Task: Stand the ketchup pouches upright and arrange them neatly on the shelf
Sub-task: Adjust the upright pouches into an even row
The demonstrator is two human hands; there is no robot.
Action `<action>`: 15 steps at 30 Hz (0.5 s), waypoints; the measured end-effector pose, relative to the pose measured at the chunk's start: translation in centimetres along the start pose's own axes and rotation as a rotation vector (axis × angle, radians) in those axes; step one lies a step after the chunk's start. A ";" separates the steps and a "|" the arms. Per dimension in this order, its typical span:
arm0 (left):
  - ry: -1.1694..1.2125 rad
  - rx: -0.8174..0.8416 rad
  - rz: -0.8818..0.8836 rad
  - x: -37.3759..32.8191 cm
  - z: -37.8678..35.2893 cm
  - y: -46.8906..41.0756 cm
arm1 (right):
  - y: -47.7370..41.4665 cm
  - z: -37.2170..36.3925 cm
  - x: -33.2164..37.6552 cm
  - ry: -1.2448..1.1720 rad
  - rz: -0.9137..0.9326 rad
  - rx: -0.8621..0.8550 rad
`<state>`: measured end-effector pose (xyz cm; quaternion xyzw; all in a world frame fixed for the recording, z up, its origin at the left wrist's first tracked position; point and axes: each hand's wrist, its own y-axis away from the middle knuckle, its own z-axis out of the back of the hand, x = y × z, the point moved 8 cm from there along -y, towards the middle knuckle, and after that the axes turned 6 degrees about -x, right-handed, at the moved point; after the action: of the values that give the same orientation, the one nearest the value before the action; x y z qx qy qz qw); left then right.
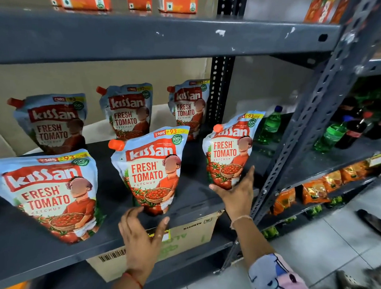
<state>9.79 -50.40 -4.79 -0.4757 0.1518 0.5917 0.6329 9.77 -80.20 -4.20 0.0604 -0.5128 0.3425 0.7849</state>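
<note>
Your right hand (pixel 235 190) cups the base of a blue-and-red plastic ketchup pouch with an orange cap (pixel 229 149), holding it upright at the right end of the dark grey metal shelf (pixel 52 254). Your left hand (pixel 142 235) is spread wide, gripping nothing, just below the middle front pouch (pixel 151 169). Left of that hand stands another front pouch (pixel 47 195); three more pouches (pixel 127 112) stand behind.
</note>
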 end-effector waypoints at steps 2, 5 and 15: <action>0.029 0.019 0.062 0.5 -0.1 -0.3 | -0.5 -1.0 -0.1 0.018 0.003 0.039; 0.081 0.076 0.153 1.3 -0.1 -0.5 | -0.6 -1.9 -0.8 0.034 -0.009 0.007; 0.090 0.071 0.219 1.5 -0.2 -0.6 | -0.9 -1.9 -2.6 -0.033 -0.062 -0.060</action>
<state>10.79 -49.54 -5.71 -0.4597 0.2517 0.6296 0.5735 11.15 -81.29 -7.07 0.0582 -0.5336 0.3014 0.7881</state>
